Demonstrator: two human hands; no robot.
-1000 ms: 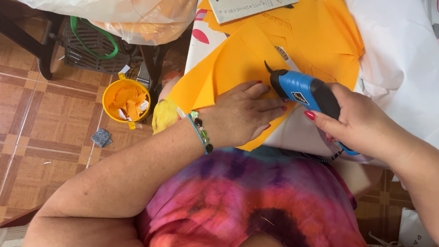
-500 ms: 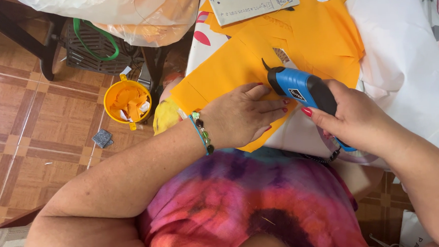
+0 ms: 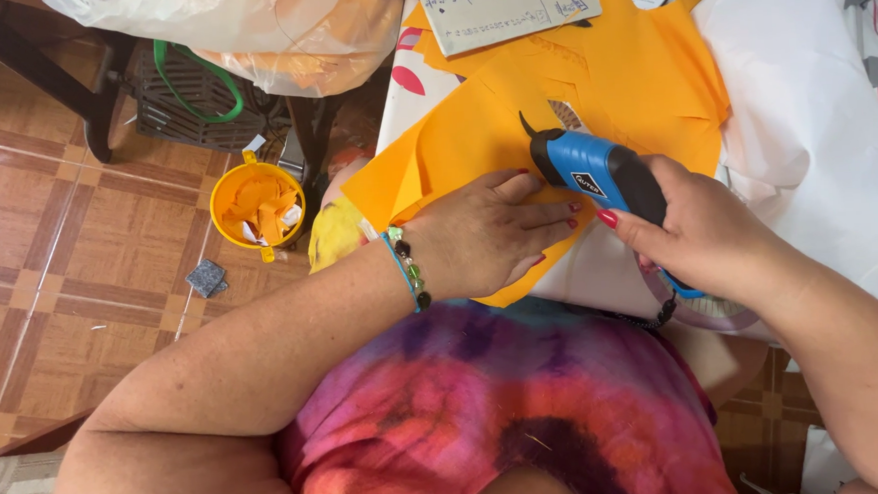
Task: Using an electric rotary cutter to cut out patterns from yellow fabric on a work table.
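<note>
Blue handheld electric cutter [image 3: 600, 173] with a black curved nose, tip down on the orange felt sheet [image 3: 473, 135] at the near edge of the white-covered table [image 3: 804, 148]. Since a second ago the nose sits slightly further up the sheet, toward the cut-out notch in the layer beyond; the cut looks to be advancing in small steps rather than one long pass.

Right hand [image 3: 704, 233] clenched around the cutter body, red-nailed forefinger along its side. Left hand [image 3: 488, 229] grasps nothing: palm and spread fingers pressed flat on the felt just beside the nose, same place as before. Fingertips close to the cutting line.

Edges: the sheet's near corner overhangs the table toward the person's tie-dye shirt [image 3: 508, 414]. A grey printed card [image 3: 506, 3] lies on the far orange layers. Room ahead of the nose is bare felt. On the tiled floor, well apart to the left, a yellow bucket of orange scraps [image 3: 256, 201].
</note>
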